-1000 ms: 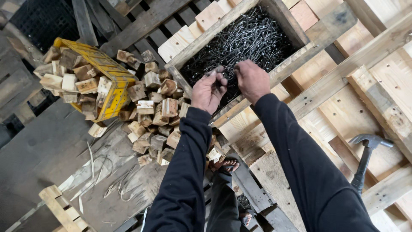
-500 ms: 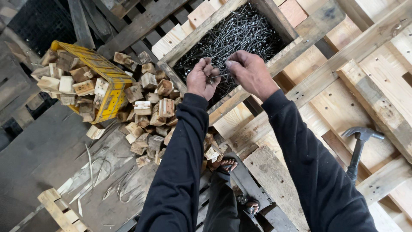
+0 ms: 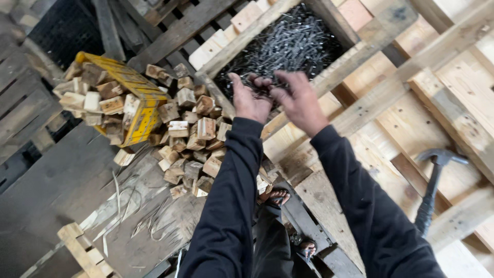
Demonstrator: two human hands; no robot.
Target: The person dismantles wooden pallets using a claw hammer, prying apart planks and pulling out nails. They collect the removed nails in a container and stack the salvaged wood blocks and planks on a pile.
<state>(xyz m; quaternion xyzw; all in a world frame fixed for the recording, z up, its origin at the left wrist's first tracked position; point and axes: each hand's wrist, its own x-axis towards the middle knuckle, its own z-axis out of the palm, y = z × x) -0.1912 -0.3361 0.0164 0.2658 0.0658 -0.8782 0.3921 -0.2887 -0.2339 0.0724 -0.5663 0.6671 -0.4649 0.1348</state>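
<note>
Nails (image 3: 288, 44) heaped in wooden box (image 3: 339, 25) within easy reach; left hand (image 3: 250, 100) grip pinches a few, right hand (image 3: 301, 103) fingers loosely curled, sorting them.

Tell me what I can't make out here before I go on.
Head view only:
- Left hand and right hand: what the fingers pinch is blurred and lost against the nails.
- Nail box: far side cut off by top edge.
- Hammer: handle end hidden behind right sleeve.

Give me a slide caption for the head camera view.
Both hands, left hand and right hand, sort nails above a wooden box beside spilled wood blocks.
</note>
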